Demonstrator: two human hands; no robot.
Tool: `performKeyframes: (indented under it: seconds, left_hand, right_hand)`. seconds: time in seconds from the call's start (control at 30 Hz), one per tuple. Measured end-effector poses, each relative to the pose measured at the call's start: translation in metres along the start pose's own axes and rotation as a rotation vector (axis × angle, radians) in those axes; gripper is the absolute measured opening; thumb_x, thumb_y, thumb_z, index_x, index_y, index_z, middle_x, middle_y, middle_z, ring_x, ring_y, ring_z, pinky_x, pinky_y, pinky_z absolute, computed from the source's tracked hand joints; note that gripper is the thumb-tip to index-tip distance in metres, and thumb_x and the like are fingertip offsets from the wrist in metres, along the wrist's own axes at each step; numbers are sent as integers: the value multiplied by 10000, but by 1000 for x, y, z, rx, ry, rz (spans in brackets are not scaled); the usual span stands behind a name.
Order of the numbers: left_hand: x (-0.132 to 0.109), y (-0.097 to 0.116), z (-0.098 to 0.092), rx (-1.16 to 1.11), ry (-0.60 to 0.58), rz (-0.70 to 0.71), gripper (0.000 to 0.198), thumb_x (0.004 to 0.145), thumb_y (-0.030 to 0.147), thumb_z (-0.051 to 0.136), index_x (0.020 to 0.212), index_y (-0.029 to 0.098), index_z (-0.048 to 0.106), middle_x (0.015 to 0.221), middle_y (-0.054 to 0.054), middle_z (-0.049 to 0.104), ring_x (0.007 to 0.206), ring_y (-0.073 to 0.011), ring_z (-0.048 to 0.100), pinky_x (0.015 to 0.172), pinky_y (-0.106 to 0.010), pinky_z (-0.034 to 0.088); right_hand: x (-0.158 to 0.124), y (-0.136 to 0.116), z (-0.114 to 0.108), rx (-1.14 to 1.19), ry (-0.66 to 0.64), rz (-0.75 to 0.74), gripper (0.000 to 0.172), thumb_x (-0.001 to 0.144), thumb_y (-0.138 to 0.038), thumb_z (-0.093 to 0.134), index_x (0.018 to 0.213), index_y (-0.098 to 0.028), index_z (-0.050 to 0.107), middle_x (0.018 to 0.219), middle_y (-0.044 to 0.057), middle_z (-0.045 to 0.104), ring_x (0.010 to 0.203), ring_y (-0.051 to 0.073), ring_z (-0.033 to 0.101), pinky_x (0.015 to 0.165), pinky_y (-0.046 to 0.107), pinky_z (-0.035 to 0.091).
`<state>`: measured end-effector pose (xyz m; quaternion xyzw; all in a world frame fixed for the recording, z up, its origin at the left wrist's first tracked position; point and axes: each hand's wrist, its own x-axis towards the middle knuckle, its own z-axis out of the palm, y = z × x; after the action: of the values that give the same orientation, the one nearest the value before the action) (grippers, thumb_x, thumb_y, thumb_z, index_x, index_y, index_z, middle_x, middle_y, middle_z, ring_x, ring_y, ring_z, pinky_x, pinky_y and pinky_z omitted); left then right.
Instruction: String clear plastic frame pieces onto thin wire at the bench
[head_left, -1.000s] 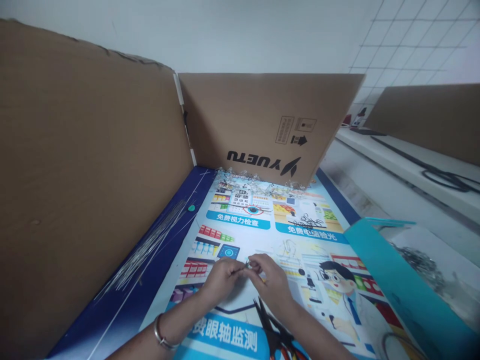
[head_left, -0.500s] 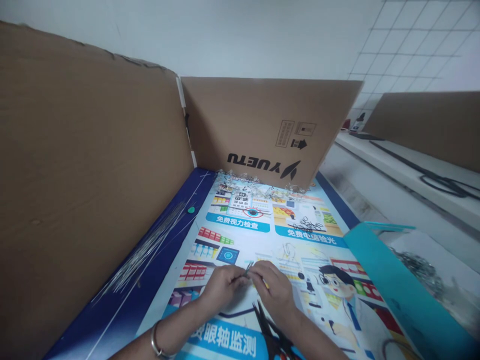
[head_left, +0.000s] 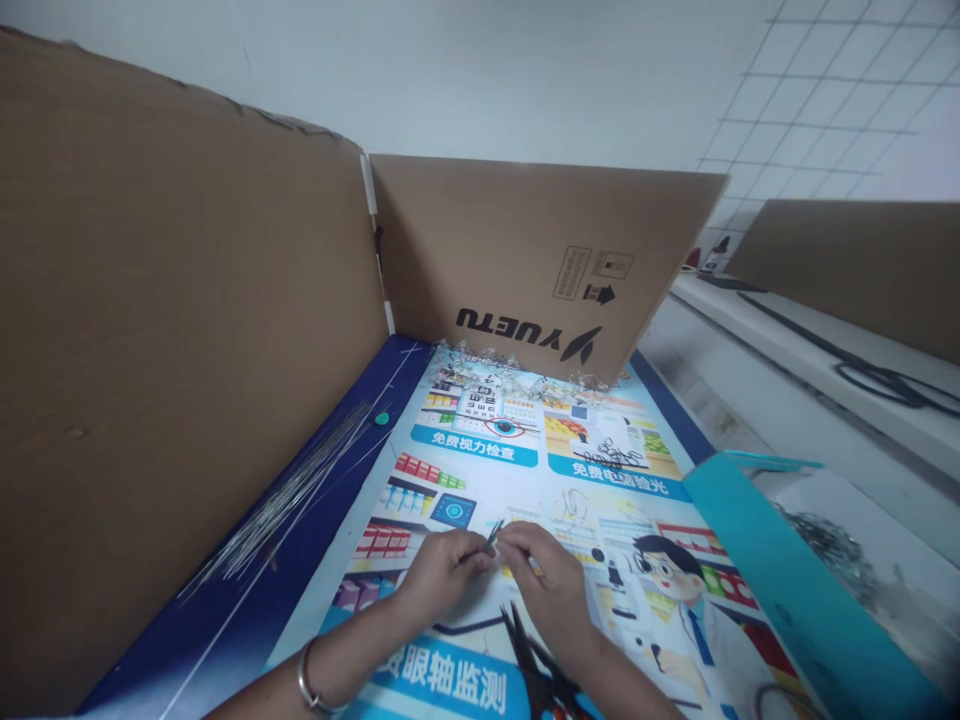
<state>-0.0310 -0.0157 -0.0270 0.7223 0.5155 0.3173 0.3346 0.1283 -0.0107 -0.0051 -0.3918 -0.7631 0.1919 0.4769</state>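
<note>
My left hand is closed in a pinch around a short, thin grey wire piece, whose tips stick up past the fingertips. Right beside it, my right hand pinches at the same small piece with thumb and forefinger. Its exact shape is mostly covered by the fingers. Black-bladed scissors with orange on the handles lie just under my right wrist, partly cut off by the frame's lower edge.
Long straight wires lie at left near a cardboard wall. A green bit sits beyond them. Dark loops and clear or silvery pieces lie farther back. At right, a turquoise box contains tangled metal pieces.
The view has tilted slightly. Both hands stay at the same spot with the wire piece, and the fingers shift only a little.
</note>
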Motion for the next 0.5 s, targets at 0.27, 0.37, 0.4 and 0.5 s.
performKeyframes:
  seconds: [0.27,0.37,0.4,0.5]
  left_hand:
    - [0,-3,1,45,-32,2,214,795,176,493,601,156,582,580,27,556,590,-114,509,565,-193,333]
    - [0,-3,1,61,-32,5,202,781,151,497,600,159,586,581,28,564,592,-115,517,565,-193,334]
    - [0,-3,0,66,-32,7,201,780,147,497,603,161,591,584,26,571,594,-116,522,566,-193,336]
    - [0,-1,-1,78,-29,16,200,787,150,489,630,168,612,605,19,596,603,-121,532,573,-197,344]
  right_hand:
    - [-2,0,0,67,-61,52,142,837,-182,472,797,-210,606,817,43,661,749,160,623,667,276,532]
    - [-1,-3,-1,105,-76,122,150,837,-195,472,758,-206,599,781,33,647,691,148,615,618,255,524]
    - [-1,-4,-2,113,-78,129,151,837,-198,473,752,-206,598,776,30,645,666,143,609,605,250,518]
    - [1,-7,-3,126,-70,132,154,835,-206,471,743,-207,594,757,21,637,592,125,583,573,242,499]
